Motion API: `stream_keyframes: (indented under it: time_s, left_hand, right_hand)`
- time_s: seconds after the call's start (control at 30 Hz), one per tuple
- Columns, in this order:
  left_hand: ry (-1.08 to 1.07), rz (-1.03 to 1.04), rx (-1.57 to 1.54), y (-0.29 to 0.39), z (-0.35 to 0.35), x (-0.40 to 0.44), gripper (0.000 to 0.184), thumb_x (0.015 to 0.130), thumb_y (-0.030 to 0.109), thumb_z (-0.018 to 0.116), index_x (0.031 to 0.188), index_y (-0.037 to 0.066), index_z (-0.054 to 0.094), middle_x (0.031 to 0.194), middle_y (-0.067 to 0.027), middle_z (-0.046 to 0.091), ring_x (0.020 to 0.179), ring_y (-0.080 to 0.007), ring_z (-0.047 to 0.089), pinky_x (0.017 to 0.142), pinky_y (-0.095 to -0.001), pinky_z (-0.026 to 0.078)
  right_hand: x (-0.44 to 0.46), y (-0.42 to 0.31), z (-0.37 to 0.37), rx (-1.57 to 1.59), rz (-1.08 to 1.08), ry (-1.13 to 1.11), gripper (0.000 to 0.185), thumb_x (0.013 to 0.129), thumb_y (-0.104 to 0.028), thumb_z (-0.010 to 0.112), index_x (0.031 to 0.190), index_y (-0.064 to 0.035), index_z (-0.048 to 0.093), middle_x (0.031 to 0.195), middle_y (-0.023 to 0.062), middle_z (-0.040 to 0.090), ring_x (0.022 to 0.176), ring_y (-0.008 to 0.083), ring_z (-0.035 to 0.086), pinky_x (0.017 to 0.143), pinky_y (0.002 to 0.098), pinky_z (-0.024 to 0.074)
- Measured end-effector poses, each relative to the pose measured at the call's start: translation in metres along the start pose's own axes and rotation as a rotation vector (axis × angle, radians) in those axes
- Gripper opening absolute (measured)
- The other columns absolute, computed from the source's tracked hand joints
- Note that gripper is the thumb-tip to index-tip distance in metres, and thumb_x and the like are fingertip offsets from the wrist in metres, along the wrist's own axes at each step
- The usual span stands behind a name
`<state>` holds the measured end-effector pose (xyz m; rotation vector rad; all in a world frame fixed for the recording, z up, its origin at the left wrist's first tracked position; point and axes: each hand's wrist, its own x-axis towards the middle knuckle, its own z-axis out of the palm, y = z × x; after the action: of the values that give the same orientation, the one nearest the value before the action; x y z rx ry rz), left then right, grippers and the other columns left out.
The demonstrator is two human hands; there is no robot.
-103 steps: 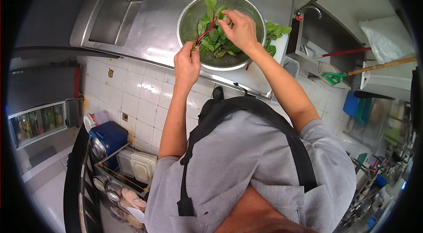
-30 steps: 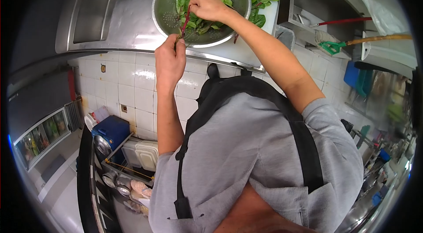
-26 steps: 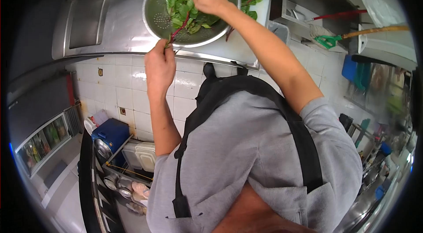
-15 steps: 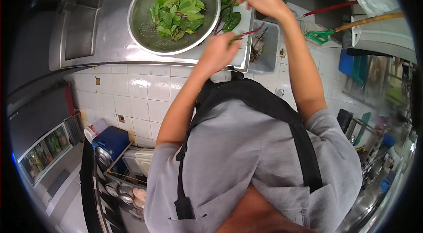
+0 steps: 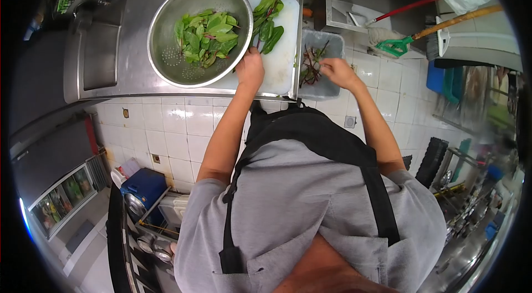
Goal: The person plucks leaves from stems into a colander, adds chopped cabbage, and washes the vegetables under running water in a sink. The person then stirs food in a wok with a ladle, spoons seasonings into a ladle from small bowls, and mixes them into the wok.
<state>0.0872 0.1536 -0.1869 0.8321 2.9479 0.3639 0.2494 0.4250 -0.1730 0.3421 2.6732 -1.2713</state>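
The left hand (image 5: 251, 70) is at the near right side of the metal colander (image 5: 168, 24), its back towards the camera and its fingers (image 5: 254, 53) drawn in towards the stem ends of the leafy sprigs (image 5: 271, 39). The fingertips are close to these stems, but I cannot tell whether they grip one or only touch it. The sprigs lie on the white cutting board (image 5: 284, 63), just beside the colander's rim, their leaves pointing away from the person. The right hand (image 5: 339, 73) is above the right part of the grey bin (image 5: 333, 44), its thumb and forefinger brought near each other and the other fingers curled. Whether anything is pinched there is too small to tell. Dark reddish stems (image 5: 311, 65) lie in the bin, just beside those fingertips. Loose green leaves (image 5: 205, 35) sit heaped in the colander, which stands on the steel counter (image 5: 137, 19) and covers part of the board.
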Motion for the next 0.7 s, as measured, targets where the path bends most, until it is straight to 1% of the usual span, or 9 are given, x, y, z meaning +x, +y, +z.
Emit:
stream_keyframes:
  time_s: [0.07, 0.17, 0.27, 0.3, 0.4, 0.43, 0.53, 0.67, 0.7]
  left_hand:
    - [-0.058, -0.05, -0.107, 0.002, -0.007, 0.004, 0.015, 0.084, 0.005, 0.061, 0.096, -0.004, 0.065, 0.09, -0.0212, 0.07, 0.078, -0.0371, 0.072, 0.067, -0.0457, 0.057]
    - [-0.072, -0.082, -0.469, 0.016, -0.038, -0.002, 0.012, 0.083, 0.005, 0.063, 0.092, -0.003, 0.065, 0.074, -0.0126, 0.066, 0.067, -0.024, 0.068, 0.06, -0.0368, 0.052]
    - [-0.167, -0.113, -0.926, 0.029, -0.089, -0.01, 0.009, 0.085, 0.003, 0.064, 0.092, -0.002, 0.065, 0.073, -0.0056, 0.062, 0.061, -0.0115, 0.057, 0.059, -0.0286, 0.048]
    - [-0.181, -0.136, -0.982, 0.034, -0.12, -0.013, 0.005, 0.089, 0.001, 0.064, 0.093, -0.002, 0.064, 0.075, 0.0001, 0.059, 0.064, -0.0049, 0.051, 0.061, -0.0241, 0.046]
    - [-0.054, -0.073, -1.091, 0.004, -0.154, -0.012, 0.006, 0.092, 0.0, 0.062, 0.098, -0.002, 0.064, 0.079, 0.0008, 0.061, 0.068, -0.0053, 0.054, 0.063, -0.0235, 0.047]
    - [-0.114, -0.083, -1.199, -0.011, -0.165, -0.011, 0.008, 0.096, 0.002, 0.062, 0.102, -0.001, 0.064, 0.084, 0.0011, 0.063, 0.075, -0.0052, 0.057, 0.066, -0.0231, 0.049]
    - [-0.03, -0.178, -1.294, -0.043, -0.2, -0.013, 0.005, 0.094, 0.001, 0.062, 0.098, -0.002, 0.064, 0.08, 0.0013, 0.06, 0.071, -0.0052, 0.054, 0.061, -0.024, 0.048]
    - [-0.019, -0.308, -1.426, -0.091, -0.219, -0.025, 0.01, 0.097, 0.001, 0.059, 0.106, -0.003, 0.061, 0.091, -0.0058, 0.063, 0.078, -0.0109, 0.061, 0.068, -0.0276, 0.055]
    - [-0.028, -0.294, -1.489, -0.107, -0.22, -0.028, 0.013, 0.098, 0.001, 0.058, 0.11, -0.004, 0.06, 0.095, -0.0085, 0.063, 0.081, -0.0143, 0.063, 0.072, -0.0309, 0.058]
  right_hand:
    - [0.017, -0.038, 0.012, 0.021, -0.146, 0.094, 0.027, 0.089, -0.011, 0.067, 0.113, 0.0002, 0.071, 0.105, 0.0213, 0.071, 0.096, 0.0416, 0.068, 0.084, 0.0459, 0.0553]
    - [0.031, -0.101, 0.017, 0.027, -0.406, 0.213, 0.025, 0.091, -0.011, 0.067, 0.114, -0.0035, 0.071, 0.107, 0.0155, 0.067, 0.094, 0.0374, 0.068, 0.081, 0.0437, 0.055]
    - [0.035, -0.154, 0.009, -0.047, -0.585, 0.269, 0.022, 0.088, -0.011, 0.069, 0.109, -0.0057, 0.071, 0.101, 0.0109, 0.062, 0.088, 0.0327, 0.066, 0.078, 0.0412, 0.0545]
    - [0.039, -0.167, 0.006, -0.091, -0.639, 0.283, 0.02, 0.087, -0.01, 0.07, 0.107, -0.0063, 0.071, 0.098, 0.0095, 0.06, 0.086, 0.0309, 0.066, 0.076, 0.0403, 0.0542]
    - [0.061, -0.208, -0.001, -0.213, -0.863, 0.371, 0.02, 0.082, -0.009, 0.07, 0.101, -0.0067, 0.071, 0.093, 0.0082, 0.058, 0.085, 0.0282, 0.064, 0.073, 0.0403, 0.053]
    - [0.068, -0.225, 0.0, -0.242, -0.921, 0.396, 0.019, 0.078, -0.008, 0.069, 0.097, -0.0067, 0.07, 0.092, 0.0074, 0.057, 0.086, 0.0264, 0.063, 0.071, 0.0396, 0.0515]
    - [0.099, -0.266, 0.014, -0.268, -1.047, 0.359, 0.012, 0.079, -0.01, 0.069, 0.091, -0.0066, 0.068, 0.089, 0.0071, 0.055, 0.085, 0.026, 0.061, 0.071, 0.0397, 0.0501]
    - [0.134, -0.31, 0.048, -0.242, -1.161, 0.267, 0.009, 0.083, -0.015, 0.065, 0.086, -0.0069, 0.066, 0.089, 0.0064, 0.054, 0.083, 0.0257, 0.059, 0.072, 0.0401, 0.048]
    - [0.138, -0.318, 0.056, -0.233, -1.184, 0.252, 0.01, 0.082, -0.011, 0.07, 0.089, -0.005, 0.065, 0.087, 0.008, 0.052, 0.082, 0.0271, 0.058, 0.073, 0.0402, 0.0475]
